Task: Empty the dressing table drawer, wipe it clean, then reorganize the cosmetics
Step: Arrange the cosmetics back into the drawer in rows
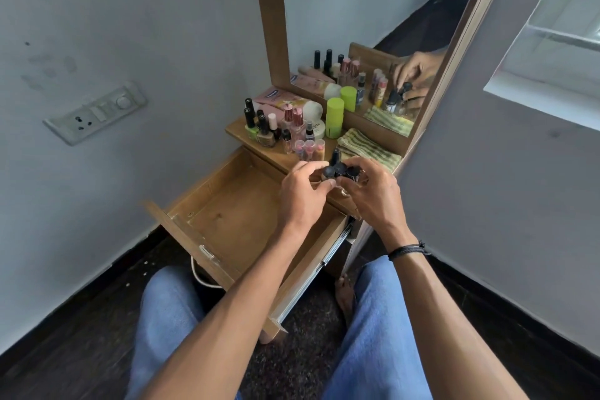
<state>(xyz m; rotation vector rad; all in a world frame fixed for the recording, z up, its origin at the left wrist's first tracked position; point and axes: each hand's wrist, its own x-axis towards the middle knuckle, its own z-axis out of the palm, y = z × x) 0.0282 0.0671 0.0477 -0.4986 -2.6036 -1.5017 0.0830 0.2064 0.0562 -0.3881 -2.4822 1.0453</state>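
Note:
The wooden drawer (227, 214) is pulled out of the dressing table and its inside is bare. My left hand (303, 195) and my right hand (370, 195) are together over the table's front edge, fingers curled around a cluster of small black-capped bottles (339, 169). Behind them, several cosmetics stand on the tabletop (285, 156): nail polishes (259, 123), pink tubes (279, 101), small pink-capped vials (308, 146) and a lime-green container (334, 117). A striped green cloth (367, 149) lies folded at the right.
A mirror (357, 10) rises behind the tabletop and reflects the items and a hand. A wall socket (97, 114) is on the left wall. My knees in blue jeans (168, 312) sit under the drawer, and a bare foot (344, 295) rests on the dark floor.

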